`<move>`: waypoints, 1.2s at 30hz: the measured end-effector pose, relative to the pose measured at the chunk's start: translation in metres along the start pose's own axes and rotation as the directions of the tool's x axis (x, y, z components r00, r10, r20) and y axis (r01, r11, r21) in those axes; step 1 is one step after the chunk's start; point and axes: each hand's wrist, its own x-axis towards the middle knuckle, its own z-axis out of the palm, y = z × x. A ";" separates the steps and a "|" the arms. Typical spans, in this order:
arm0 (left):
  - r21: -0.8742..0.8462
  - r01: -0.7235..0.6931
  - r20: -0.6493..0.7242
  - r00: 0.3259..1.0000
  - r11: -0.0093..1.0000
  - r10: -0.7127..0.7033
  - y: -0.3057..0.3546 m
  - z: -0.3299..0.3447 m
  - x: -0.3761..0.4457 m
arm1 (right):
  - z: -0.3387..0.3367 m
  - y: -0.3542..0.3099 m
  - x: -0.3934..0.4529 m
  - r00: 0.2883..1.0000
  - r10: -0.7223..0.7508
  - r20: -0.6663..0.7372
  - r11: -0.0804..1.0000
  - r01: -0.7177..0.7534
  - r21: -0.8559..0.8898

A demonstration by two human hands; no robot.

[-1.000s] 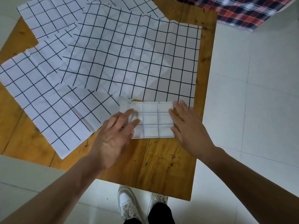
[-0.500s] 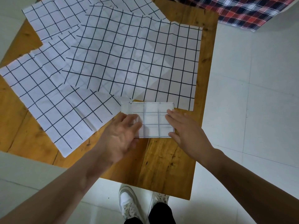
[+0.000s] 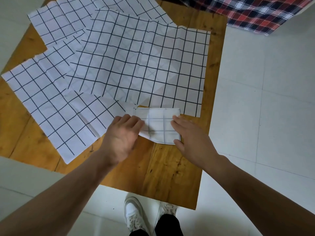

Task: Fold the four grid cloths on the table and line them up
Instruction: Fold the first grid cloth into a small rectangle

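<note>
A small folded grid cloth (image 3: 159,126) lies near the front right of the wooden table (image 3: 170,167). My left hand (image 3: 122,137) grips its left edge, which is lifted off the wood. My right hand (image 3: 189,135) rests flat on its right side with straight fingers. Three unfolded white cloths with black grid lines overlap behind: one in the middle (image 3: 139,65), one at the left (image 3: 51,106), one at the back (image 3: 64,19).
A red, black and white plaid fabric (image 3: 252,11) hangs at the top right, beyond the table's far corner. White floor tiles (image 3: 264,99) surround the table. My white shoes (image 3: 134,217) stand at its near edge.
My left hand has curled round the folded cloth's left edge and raised it. My right hand has slid further onto the cloth's right side.
</note>
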 end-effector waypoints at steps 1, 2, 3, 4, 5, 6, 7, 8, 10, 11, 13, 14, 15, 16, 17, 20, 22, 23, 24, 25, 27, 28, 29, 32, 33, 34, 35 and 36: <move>-0.019 0.008 -0.047 0.999 1.000 -0.009 0.001 0.002 0.001 | 0.000 -0.001 0.000 1.000 0.002 -0.004 1.000 -0.002 0.006; -0.043 0.021 -0.082 0.996 0.999 -0.024 0.002 0.003 0.002 | -0.001 -0.002 -0.001 1.000 0.005 -0.001 1.000 -0.005 0.011; -0.073 0.038 -0.105 0.993 0.997 -0.046 0.003 0.003 0.003 | -0.001 -0.003 -0.002 1.000 0.009 0.010 1.000 -0.009 0.015; -0.111 0.060 -0.116 0.991 0.992 -0.073 0.004 0.003 0.004 | -0.002 -0.005 -0.003 1.000 0.013 0.025 1.000 -0.013 0.007; -0.148 0.080 -0.125 0.987 0.986 -0.098 0.005 0.001 0.004 | -0.001 -0.006 -0.003 0.999 0.013 0.033 1.000 -0.012 -0.014; -0.182 0.092 -0.127 0.985 0.979 -0.116 0.006 -0.001 0.003 | 0.000 -0.008 -0.005 1.000 0.007 0.023 0.999 -0.006 -0.040; -0.215 0.096 -0.130 0.983 0.972 -0.126 0.006 -0.004 0.001 | 0.001 -0.009 -0.006 1.000 0.000 -0.007 0.998 -0.001 -0.059; -0.253 0.098 -0.131 0.982 0.963 -0.134 0.007 -0.007 -0.002 | 0.002 -0.010 -0.006 0.998 -0.006 -0.056 0.998 0.003 -0.060; -0.344 0.102 -0.121 0.981 0.933 -0.152 0.008 -0.015 -0.010 | 0.001 -0.012 -0.005 0.984 -0.035 -0.174 0.999 0.031 -0.025; -0.384 0.111 -0.108 0.981 0.917 -0.164 0.008 -0.020 -0.015 | -0.001 -0.015 -0.005 0.975 -0.060 -0.214 0.998 0.059 -0.011; -0.410 0.138 -0.067 0.981 0.902 -0.181 0.007 -0.029 -0.025 | -0.010 -0.023 -0.005 0.965 -0.111 -0.239 0.994 0.111 -0.015; -0.383 0.142 -0.040 0.985 0.913 -0.170 0.007 -0.035 -0.031 | -0.016 -0.028 -0.004 0.968 -0.122 -0.221 0.992 0.122 -0.012; -0.333 0.132 -0.017 0.989 0.934 -0.146 0.006 -0.040 -0.036 | -0.022 -0.034 -0.004 0.975 -0.123 -0.184 0.992 0.126 0.006; -0.256 0.111 -0.002 0.993 0.960 -0.115 0.004 -0.045 -0.039 | -0.029 -0.040 -0.004 0.985 -0.118 -0.129 0.992 0.123 0.034; -0.166 0.075 -0.013 0.997 0.983 -0.079 0.001 -0.050 -0.042 | -0.035 -0.046 -0.004 0.990 -0.121 -0.066 0.991 0.124 0.055; 0.033 -0.015 -0.151 0.988 0.999 0.020 -0.005 -0.065 -0.052 | -0.053 -0.068 -0.003 0.984 -0.150 0.100 0.989 0.149 0.014; 0.067 -0.038 -0.213 0.976 0.997 0.051 -0.016 -0.074 -0.063 | -0.060 -0.084 -0.002 0.978 -0.147 0.145 0.989 0.149 -0.003; 0.080 -0.042 -0.222 0.973 0.996 0.059 -0.023 -0.078 -0.070 | -0.063 -0.091 -0.002 0.978 -0.144 0.154 0.989 0.146 -0.004; 0.085 -0.039 -0.225 0.973 0.996 0.057 -0.030 -0.082 -0.078 | -0.065 -0.099 -0.002 0.977 -0.148 0.157 0.988 0.151 -0.011; 0.083 -0.039 -0.229 0.972 0.996 0.057 -0.039 -0.085 -0.088 | -0.068 -0.107 -0.002 0.975 -0.154 0.162 0.987 0.159 -0.018; 0.051 -0.029 -0.235 0.971 0.998 0.040 -0.056 -0.093 -0.110 | -0.075 -0.127 0.000 0.966 -0.158 0.203 0.986 0.164 -0.012; 0.009 -0.014 -0.241 0.970 1.000 0.016 -0.064 -0.098 -0.123 | -0.078 -0.139 0.000 0.959 -0.165 0.232 0.986 0.169 0.001; -0.053 0.006 -0.244 0.969 0.999 -0.019 -0.072 -0.105 -0.136 | -0.081 -0.154 -0.001 0.951 -0.181 0.249 0.983 0.182 0.022; -0.220 0.096 -0.254 0.955 0.971 -0.152 -0.093 -0.131 -0.177 | -0.088 -0.200 -0.003 0.942 -0.246 0.229 0.969 0.234 0.078; -0.272 0.136 -0.256 0.944 0.952 -0.209 -0.101 -0.141 -0.191 | -0.089 -0.216 -0.002 0.946 -0.257 0.200 0.966 0.243 0.093; -0.321 0.178 -0.259 0.928 0.930 -0.267 -0.110 -0.150 -0.204 | -0.090 -0.231 0.001 0.950 -0.266 0.166 0.962 0.249 0.115; -0.355 0.217 -0.262 0.911 0.909 -0.320 -0.121 -0.158 -0.217 | -0.089 -0.246 0.004 0.951 -0.278 0.135 0.955 0.259 0.146; -0.376 0.252 -0.259 0.895 0.891 -0.363 -0.131 -0.165 -0.229 | -0.089 -0.261 0.009 0.949 -0.292 0.116 0.945 0.269 0.184</move>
